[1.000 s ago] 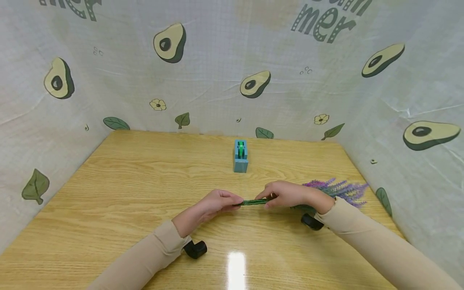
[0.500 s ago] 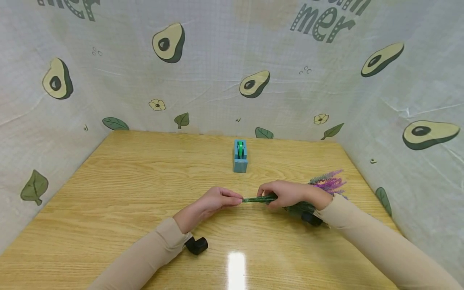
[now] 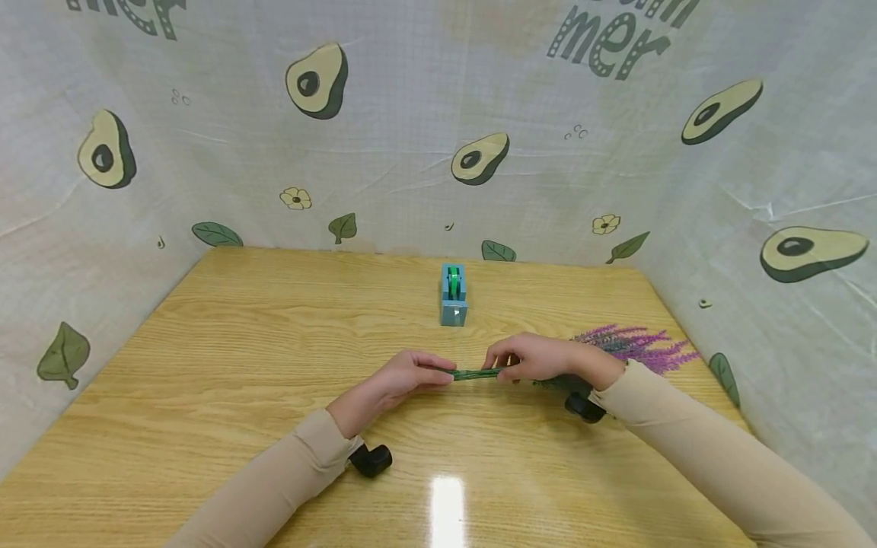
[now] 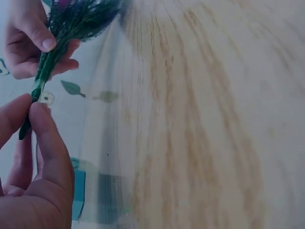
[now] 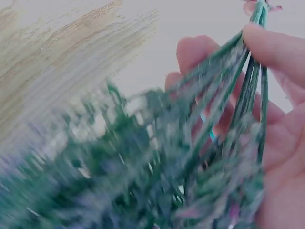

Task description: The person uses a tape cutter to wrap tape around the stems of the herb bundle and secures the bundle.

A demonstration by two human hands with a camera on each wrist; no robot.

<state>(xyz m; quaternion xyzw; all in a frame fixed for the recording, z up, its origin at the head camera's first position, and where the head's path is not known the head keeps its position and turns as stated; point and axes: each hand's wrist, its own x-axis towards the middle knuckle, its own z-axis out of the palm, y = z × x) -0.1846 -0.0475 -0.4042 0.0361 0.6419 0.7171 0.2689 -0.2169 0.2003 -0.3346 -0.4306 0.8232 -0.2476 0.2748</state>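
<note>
A bunch of lavender-like flowers [image 3: 647, 350] with purple-pink heads lies sideways between both hands, its heads to the right. My left hand [image 3: 409, 374] pinches the green stem ends [image 4: 25, 128] between thumb and finger. Around the stems near those fingertips is a pale shiny band [image 4: 38, 85] that looks like clear tape. My right hand [image 3: 544, 358] holds the stems higher up, below the leafy part, with the thumb across them in the right wrist view. There the foliage [image 5: 119, 167] is blurred. Part of the bunch is hidden behind the right hand and wrist.
A blue tape dispenser [image 3: 454, 312] with a green roll core stands beyond the hands on the wooden table [image 3: 294, 304]. Cloth [image 3: 397, 114] printed with avocados encloses the back and sides. A black wrist camera [image 3: 371, 460] hangs under the left cuff.
The bunch has rolled about its stems: its heads swung inward, then back out right, and pinker heads now show. My right hand has lifted slightly. Both hands kept hold of the stems.
</note>
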